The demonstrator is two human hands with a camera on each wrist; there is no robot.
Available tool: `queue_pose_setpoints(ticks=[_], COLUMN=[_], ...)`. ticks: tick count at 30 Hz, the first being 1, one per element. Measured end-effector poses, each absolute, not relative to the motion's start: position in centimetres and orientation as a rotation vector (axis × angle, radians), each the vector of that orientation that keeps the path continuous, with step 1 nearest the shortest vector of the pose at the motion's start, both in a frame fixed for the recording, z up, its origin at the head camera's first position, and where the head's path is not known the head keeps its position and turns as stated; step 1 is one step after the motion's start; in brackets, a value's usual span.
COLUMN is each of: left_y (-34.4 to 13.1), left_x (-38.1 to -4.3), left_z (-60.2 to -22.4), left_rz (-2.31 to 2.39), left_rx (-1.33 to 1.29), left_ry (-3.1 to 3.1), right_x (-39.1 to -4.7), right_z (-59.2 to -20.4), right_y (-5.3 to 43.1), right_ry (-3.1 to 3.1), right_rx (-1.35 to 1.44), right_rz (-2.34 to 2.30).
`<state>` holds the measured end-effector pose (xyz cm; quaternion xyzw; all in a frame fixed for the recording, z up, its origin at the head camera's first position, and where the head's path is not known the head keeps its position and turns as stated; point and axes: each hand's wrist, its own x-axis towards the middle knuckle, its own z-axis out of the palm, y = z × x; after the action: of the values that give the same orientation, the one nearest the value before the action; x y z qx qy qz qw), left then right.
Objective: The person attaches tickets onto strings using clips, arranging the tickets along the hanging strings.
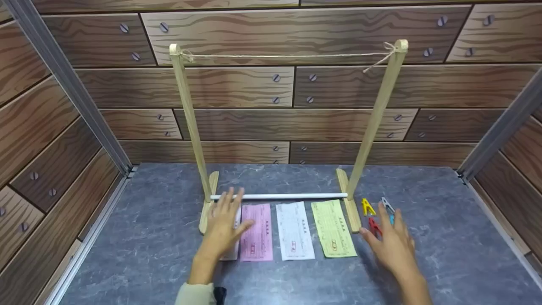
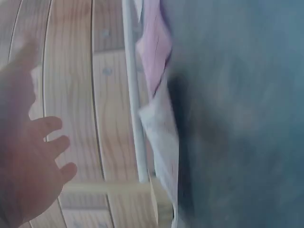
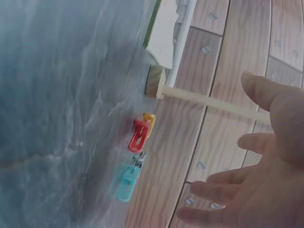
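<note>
My left hand [image 1: 221, 228] hovers with fingers spread over a white paper slip [image 1: 230, 254], covering most of it. To the right lie a pink slip [image 1: 256, 233], another white slip [image 1: 295, 231] and a yellow-green slip [image 1: 334, 228]. In the left wrist view the pink and white papers show slightly curled edges. On the right, my right hand [image 1: 393, 245] has its fingers extended beside small clothespins: a yellow one [image 1: 367, 207], a red one [image 1: 374, 225], a grey one [image 1: 386, 203] and a blue one [image 3: 127, 184], partly hidden by fingers in the head view. Both hands hold nothing.
Behind the slips stands a wooden frame with two posts [image 1: 378, 114], flat feet [image 1: 351, 214] and a white crossbar [image 1: 292, 196]. A string [image 1: 288, 56] is tied between the post tops. Wood-print walls [image 1: 237, 123] and metal rails [image 1: 76, 84] enclose the grey tabletop [image 1: 139, 254].
</note>
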<state>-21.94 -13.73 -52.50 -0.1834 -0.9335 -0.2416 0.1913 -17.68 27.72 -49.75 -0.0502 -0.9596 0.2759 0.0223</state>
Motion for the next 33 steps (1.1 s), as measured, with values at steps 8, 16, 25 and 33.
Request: queue_pose_setpoints(ticks=[8, 16, 25, 33], left_y=[-17.1, -18.1, -18.1, -17.9], left_x=[-23.4, -24.1, -24.8, -24.8], left_z=[-51.9, -52.1, -52.9, -53.0], left_rz=[-0.987, -0.841, -0.767, -0.721], left_rx=[-0.204, -0.116, -0.150, -0.155], left_ry=[-2.748, -2.919, -2.973, -3.005], right_x=[-19.5, -21.0, -22.3, -22.6], right_z=[-50.1, -50.5, -50.9, -51.3], right_y=[29.5, 30.5, 30.6, 30.5], right_ry=[-3.016, -3.123, -3.164, -3.171], right_rx=[-0.121, -0.047, -0.053, -0.079], right_rz=[0.927, 0.947, 0.936, 0.933])
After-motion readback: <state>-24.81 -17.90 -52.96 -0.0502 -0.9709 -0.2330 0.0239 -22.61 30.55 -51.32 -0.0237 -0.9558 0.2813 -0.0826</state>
